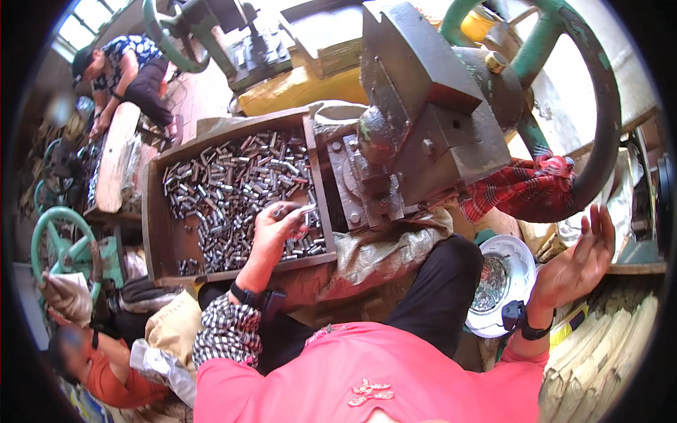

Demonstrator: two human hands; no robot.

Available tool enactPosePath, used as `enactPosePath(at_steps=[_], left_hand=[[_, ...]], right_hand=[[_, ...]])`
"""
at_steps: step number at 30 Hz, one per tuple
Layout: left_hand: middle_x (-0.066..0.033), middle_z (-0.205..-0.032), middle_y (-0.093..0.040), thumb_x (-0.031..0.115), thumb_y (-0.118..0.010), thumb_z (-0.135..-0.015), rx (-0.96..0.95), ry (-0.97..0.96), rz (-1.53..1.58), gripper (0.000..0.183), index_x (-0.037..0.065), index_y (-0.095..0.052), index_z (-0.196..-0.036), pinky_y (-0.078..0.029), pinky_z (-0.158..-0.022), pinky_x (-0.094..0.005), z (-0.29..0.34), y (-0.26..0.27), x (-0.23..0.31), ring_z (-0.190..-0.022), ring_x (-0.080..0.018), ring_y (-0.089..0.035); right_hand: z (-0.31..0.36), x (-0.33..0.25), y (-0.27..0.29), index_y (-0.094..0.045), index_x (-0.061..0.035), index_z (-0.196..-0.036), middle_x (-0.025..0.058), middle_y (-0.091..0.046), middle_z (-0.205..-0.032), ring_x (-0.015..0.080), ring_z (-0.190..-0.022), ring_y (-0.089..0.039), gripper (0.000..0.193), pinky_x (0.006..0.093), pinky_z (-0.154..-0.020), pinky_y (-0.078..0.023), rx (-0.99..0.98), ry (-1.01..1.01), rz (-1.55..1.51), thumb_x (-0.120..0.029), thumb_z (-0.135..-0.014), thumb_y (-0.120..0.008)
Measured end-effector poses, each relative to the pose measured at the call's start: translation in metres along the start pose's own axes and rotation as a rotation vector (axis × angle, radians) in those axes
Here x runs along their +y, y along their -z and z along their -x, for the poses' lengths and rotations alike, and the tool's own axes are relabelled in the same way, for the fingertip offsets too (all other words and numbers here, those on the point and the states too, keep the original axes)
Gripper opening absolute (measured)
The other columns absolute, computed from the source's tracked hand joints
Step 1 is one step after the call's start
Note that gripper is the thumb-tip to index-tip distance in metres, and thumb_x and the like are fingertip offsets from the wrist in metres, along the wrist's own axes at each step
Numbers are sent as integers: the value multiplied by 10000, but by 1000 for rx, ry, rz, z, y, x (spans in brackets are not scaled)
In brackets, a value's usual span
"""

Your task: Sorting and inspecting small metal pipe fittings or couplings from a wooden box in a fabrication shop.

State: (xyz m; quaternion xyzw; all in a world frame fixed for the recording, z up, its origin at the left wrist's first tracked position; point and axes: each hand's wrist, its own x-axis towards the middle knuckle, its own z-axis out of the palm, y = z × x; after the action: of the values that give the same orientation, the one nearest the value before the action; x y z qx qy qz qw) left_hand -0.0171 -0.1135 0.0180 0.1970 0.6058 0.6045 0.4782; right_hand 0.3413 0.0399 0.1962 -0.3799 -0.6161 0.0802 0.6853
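Note:
My left hand (276,227) is over the right side of a wooden tray (156,233), its fingers closed on a small shiny metal tube (305,211). Many similar short metal pieces (236,169) lie heaped in the tray. To the tray's right stands a heavy hand press (430,120), with a bolted steel base (345,169) facing my left hand. My right hand (584,257) is raised with its fingers stretched out, holding nothing. It is just below the press's large green wheel (608,106), where a red plaid cloth (525,190) is wrapped round the rim.
A white basin (525,264) with small metal bits stands beside my right knee. Sacking (381,250) hangs below the press. Another green-wheeled press (67,243) stands at left. Two other people sit at the left, one far (130,70), one near (106,370). Pale stacked strips (599,359) lie lower right.

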Motion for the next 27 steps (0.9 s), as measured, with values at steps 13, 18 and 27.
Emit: enactPosePath(at_steps=[13,18,27], left_hand=[[-70,-830,-634,112,-608,-851,-105,-100,-52,150,1,-563,-941,-521,-549,-228,-78,-64,-4,-688,-154,-660],[-95,-838,-638,75,-583,-858,-107,-66,-21,103,2,-551,-923,-530,-549,-239,-97,-73,-8,-684,-180,-671],[-108,-786,-646,114,-609,-857,-241,18,106,123,6,-552,-869,-536,-542,-249,-89,-60,-7,-661,-175,-666]], right_hand=[[16,84,-9,-512,32,-1192,115,-559,-1160,204,-1010,-562,426,331,-847,-480,-149,-314,-205,-60,-801,-655],[-45,47,2,-558,32,-1150,119,-548,-1196,205,-1043,-559,368,306,-867,-462,-288,-304,106,-104,-818,-640],[-120,-9,-57,-480,95,-1224,222,-519,-1216,282,-1067,-547,498,370,-912,-432,-874,-120,16,-258,-875,-511]])
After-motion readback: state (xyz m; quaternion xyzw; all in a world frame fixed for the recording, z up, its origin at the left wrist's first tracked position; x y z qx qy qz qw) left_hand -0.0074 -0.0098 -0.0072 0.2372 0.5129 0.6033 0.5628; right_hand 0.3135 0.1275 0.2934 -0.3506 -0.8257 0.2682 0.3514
